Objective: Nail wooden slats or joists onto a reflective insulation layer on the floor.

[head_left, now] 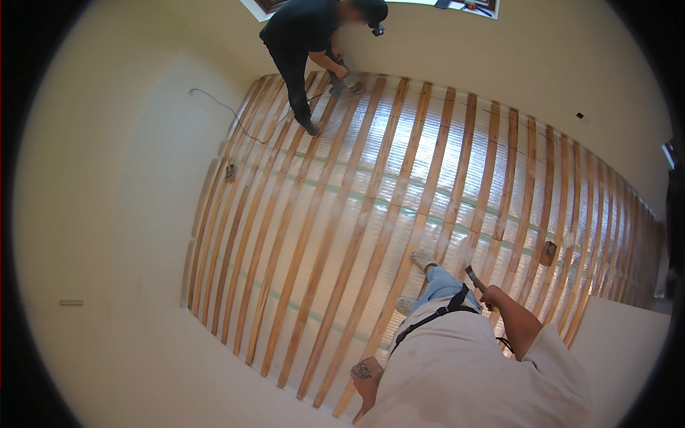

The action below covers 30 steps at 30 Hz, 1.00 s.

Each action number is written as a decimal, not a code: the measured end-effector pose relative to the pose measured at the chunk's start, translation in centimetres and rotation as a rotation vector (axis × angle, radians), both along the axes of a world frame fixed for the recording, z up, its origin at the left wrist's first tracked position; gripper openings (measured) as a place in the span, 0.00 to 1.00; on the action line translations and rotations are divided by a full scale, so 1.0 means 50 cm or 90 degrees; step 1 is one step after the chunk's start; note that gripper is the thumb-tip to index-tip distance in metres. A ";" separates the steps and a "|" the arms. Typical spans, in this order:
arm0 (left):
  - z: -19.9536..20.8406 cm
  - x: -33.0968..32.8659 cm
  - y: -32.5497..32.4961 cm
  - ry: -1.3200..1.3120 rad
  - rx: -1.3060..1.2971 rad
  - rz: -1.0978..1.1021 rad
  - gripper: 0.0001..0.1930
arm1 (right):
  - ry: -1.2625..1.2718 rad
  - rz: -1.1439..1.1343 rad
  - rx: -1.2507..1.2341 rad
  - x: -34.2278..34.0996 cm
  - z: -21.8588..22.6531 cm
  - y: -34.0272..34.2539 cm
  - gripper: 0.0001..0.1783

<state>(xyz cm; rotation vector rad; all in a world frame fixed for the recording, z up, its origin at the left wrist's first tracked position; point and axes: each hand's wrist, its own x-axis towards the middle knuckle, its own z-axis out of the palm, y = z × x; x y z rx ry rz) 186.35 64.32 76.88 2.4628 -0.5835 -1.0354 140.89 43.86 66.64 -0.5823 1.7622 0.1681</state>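
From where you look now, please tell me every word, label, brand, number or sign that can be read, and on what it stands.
No text can be read here.
Box in the left hand: too small to tell.
Hammer in the right hand: none readable.
Tool held by the co-worker: too small, blurred.

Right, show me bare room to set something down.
Free: foil strips between wooden battens, from the co-worker to the wearer's shoes. Crowded: around the co-worker's tool and cord, and by the hammer in the right hand, with a brown block farther right.
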 end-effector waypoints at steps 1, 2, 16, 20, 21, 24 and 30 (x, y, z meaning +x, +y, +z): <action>-0.003 -0.003 0.005 -0.003 -0.007 -0.007 0.47 | -0.004 0.016 0.002 -0.001 0.002 -0.004 0.10; -0.015 -0.001 0.014 -0.005 -0.007 -0.003 0.47 | -0.009 0.033 0.004 -0.002 0.002 -0.007 0.10; 0.049 -0.066 -0.039 -0.002 0.114 0.081 0.55 | 0.028 0.136 0.025 -0.046 -0.054 -0.098 0.11; 0.035 -0.090 -0.026 -0.086 0.075 0.062 0.54 | 0.028 0.173 0.005 -0.063 -0.052 -0.146 0.11; 0.029 -0.096 -0.027 -0.077 0.063 0.071 0.54 | 0.027 0.177 0.005 -0.067 -0.053 -0.162 0.11; -0.003 -0.105 -0.010 -0.023 -0.017 0.097 0.55 | -0.003 0.137 0.021 -0.069 -0.052 -0.210 0.11; 0.028 -0.191 0.000 -0.077 0.053 0.175 0.55 | 0.047 0.172 0.013 -0.083 -0.061 -0.302 0.11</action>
